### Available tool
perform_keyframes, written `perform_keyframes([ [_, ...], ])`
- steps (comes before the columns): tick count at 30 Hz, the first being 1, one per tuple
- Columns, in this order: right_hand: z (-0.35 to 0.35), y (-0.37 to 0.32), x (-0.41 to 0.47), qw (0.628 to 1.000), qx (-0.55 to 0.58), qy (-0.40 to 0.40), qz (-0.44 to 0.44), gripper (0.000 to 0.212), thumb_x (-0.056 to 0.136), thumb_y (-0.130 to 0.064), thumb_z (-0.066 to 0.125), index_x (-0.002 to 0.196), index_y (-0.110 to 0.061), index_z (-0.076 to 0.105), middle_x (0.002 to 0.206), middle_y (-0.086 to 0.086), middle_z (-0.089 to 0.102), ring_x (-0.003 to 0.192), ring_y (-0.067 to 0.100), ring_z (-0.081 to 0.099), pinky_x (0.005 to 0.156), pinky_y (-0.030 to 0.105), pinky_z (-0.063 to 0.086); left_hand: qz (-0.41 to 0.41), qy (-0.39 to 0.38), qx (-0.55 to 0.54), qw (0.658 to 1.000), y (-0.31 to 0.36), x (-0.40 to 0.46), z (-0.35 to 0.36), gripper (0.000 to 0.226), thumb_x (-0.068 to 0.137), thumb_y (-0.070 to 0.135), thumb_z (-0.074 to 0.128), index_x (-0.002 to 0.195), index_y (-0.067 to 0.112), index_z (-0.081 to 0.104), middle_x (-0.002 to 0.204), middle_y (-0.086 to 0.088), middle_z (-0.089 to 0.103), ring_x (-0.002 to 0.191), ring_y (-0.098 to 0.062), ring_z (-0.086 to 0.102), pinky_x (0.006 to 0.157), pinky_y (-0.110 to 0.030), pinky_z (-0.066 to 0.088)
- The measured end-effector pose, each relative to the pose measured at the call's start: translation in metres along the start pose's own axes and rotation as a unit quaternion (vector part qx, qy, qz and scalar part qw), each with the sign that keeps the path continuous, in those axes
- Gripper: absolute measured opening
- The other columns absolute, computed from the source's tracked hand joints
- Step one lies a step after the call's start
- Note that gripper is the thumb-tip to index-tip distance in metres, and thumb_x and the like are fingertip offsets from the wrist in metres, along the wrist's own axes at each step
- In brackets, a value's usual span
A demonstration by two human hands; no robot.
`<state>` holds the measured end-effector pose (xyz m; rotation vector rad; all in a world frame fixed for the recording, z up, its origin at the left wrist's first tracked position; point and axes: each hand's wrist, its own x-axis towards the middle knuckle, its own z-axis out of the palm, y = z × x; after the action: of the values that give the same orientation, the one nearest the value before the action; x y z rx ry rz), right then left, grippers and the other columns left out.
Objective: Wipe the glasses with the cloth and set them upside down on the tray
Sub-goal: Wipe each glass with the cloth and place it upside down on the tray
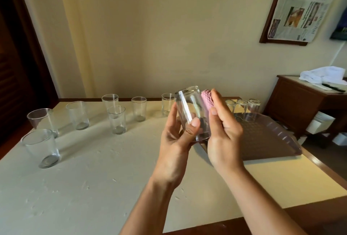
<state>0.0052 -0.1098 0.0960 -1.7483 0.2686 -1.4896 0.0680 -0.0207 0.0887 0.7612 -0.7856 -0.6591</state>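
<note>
Glass (pixel 189 110): gripped base-up by left hand (pixel 176 140); right hand (pixel 223 131) presses pink cloth (pixel 207 98) on its side. Advice: rotate steadily, grip firm, above desk (pixel 112 169).

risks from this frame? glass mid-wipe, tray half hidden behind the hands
1. The held glass is off the table, gripped by the left hand near its rim only; the right hand pressing the pink cloth against it could push it loose.
2. Setting it on the tray means reaching toward three upturned glasses standing close together; a bump could topple them.
</note>
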Motion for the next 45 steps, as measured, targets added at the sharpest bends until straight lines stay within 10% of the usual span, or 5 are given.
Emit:
perform_keyframes([
  [10,0.006,-0.006,-0.005,1.0,0.012,-0.001,-0.011,0.04,0.105,-0.014,0.046,0.139,-0.035,0.051,0.153,0.004,0.05,0.146,0.012,0.043,0.122,0.037,0.034,-0.13,-0.02,0.018,0.991,0.004,0.0,-0.01,0.056,0.095,0.052,0.063,0.148,0.05,0.045,0.12,-0.013,0.073,0.094,-0.027,0.067,0.082,-0.036,0.057],
  [18,0.009,-0.005,-0.043,0.998,-0.04,-0.023,-0.047,0.04,0.104,-0.007,0.047,0.144,-0.008,0.05,0.15,-0.004,0.051,0.144,0.008,0.045,0.117,0.023,0.037,-0.054,0.033,0.02,0.998,0.001,0.007,-0.02,0.046,0.101,0.043,0.061,0.142,0.021,0.062,0.124,-0.024,0.069,0.095,-0.028,0.063,0.09,-0.048,0.051],
  [26,0.005,-0.001,-0.029,1.0,0.002,-0.022,0.007,0.04,0.107,-0.02,0.046,0.147,-0.024,0.048,0.151,0.006,0.053,0.146,0.021,0.044,0.121,0.049,0.035,-0.015,0.047,0.043,0.998,-0.007,0.013,-0.013,0.064,0.091,0.036,0.072,0.147,0.015,0.05,0.124,-0.016,0.068,0.079,-0.02,0.065,0.075,-0.033,0.057],
  [37,-0.01,-0.011,0.02,0.979,-0.122,-0.159,0.047,0.036,0.108,-0.011,0.045,0.139,-0.015,0.062,0.131,-0.008,0.069,0.126,0.001,0.059,0.109,0.018,0.043,-0.002,-0.011,0.233,0.972,-0.022,0.012,-0.034,0.053,0.078,0.024,0.087,0.125,0.021,0.065,0.117,-0.011,0.072,0.09,-0.018,0.07,0.08,-0.032,0.057],
  [45,-0.022,-0.009,0.013,0.925,-0.281,-0.256,0.026,0.04,0.104,-0.004,0.049,0.135,-0.023,0.066,0.14,-0.009,0.063,0.13,0.007,0.055,0.103,0.0,0.03,0.017,0.017,0.362,0.932,-0.041,0.01,-0.062,0.072,0.077,0.024,0.093,0.133,0.047,0.054,0.111,0.028,0.063,0.098,-0.015,0.06,0.082,-0.028,0.055],
])
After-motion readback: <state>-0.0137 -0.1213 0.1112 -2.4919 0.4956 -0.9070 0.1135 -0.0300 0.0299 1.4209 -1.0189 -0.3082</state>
